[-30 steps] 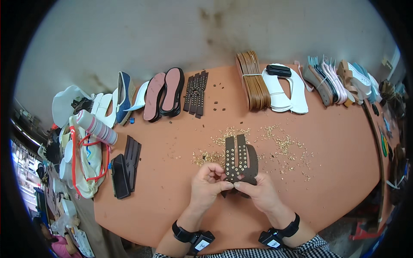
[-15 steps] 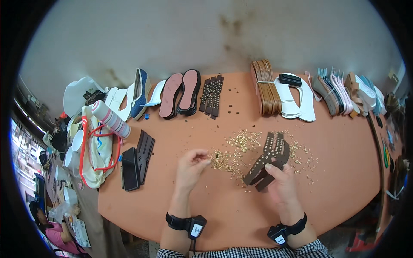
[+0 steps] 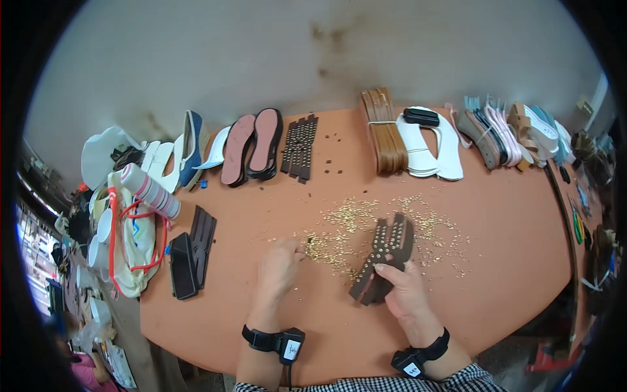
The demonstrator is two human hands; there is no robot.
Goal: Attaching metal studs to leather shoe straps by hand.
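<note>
1. Orange-brown desk (image 3: 503, 287); stained grey wall (image 3: 222, 59) beyond.
2. Right hand (image 3: 400, 281) firmly grips brown strap (image 3: 379, 258), near middle.
3. Left hand (image 3: 281, 264), curled, beside gold studs (image 3: 336, 253); cannot tell what it holds.

Right hand (image 3: 406, 294) grips a dark brown slotted shoe upper (image 3: 393, 245), gold studs set along its strips, thumb on top; left hand (image 3: 279, 268), fingers curled, is just left of the loose gold studs (image 3: 349, 215) scattered on the orange-brown tabletop (image 3: 496, 287), contents of its fingertips hidden. Behind, left to right: navy shoe (image 3: 191, 147), pink-topped soles (image 3: 264, 147), studded brown strips (image 3: 300, 149), tied tan strip bundle (image 3: 385, 140), white cutouts (image 3: 449, 153).
</note>
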